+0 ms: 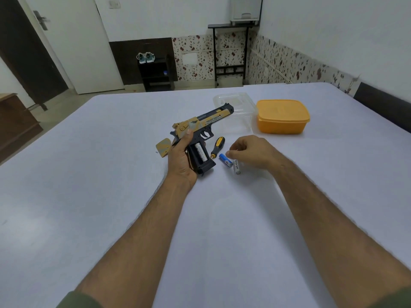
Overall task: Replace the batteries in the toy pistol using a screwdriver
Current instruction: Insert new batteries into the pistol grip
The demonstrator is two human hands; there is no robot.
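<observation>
Bed (pixel 89 196): one toy pistol (pixel 200 134), one screwdriver (pixel 218 146), three batteries (pixel 225 160).

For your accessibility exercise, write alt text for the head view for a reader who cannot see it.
A left hand holds a toy pistol with its grip compartment open, one battery inside. The right hand reaches over two loose batteries beside a screwdriver on the white table.
</observation>
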